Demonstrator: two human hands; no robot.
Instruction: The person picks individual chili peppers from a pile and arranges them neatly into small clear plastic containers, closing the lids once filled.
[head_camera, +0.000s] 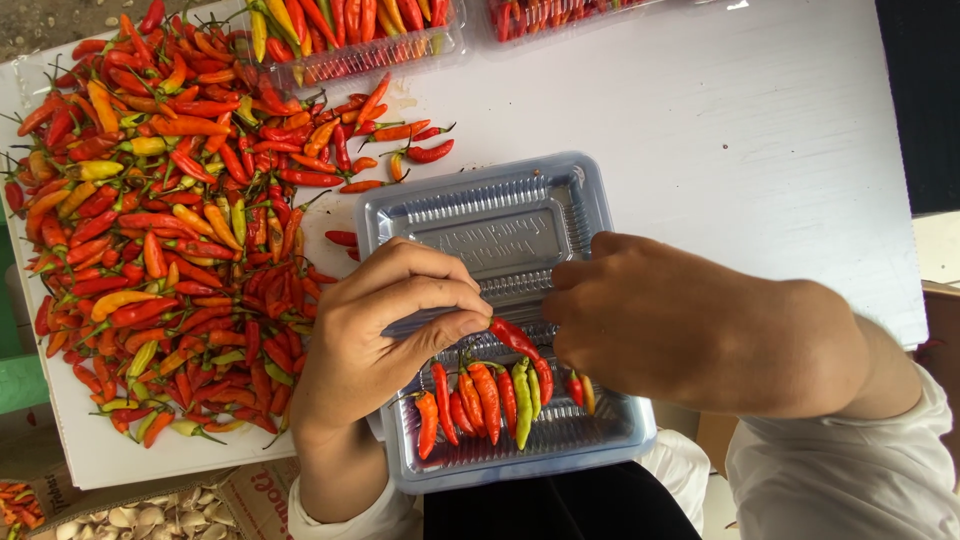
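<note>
clear plastic tray (600, 445) on the white worktop (760, 120), roughly nine chilies lined up inside, left hand (385, 330) and right hand (665, 320) over it, both grips pinching one red chili (512, 336), big loose chili heap (160, 230) left of the tray, two more filled trays (370, 50) beyond it

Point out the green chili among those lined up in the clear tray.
The pale green chili, right of centre in the clear tray; its neighbours are red or orange.

Both hands, left hand (395, 320) and right hand (670, 320), pinch a red chili (513, 338) over the clear tray (500, 215), chili pile (160, 230) at 9 o'clock on the desk (740, 130).
</note>
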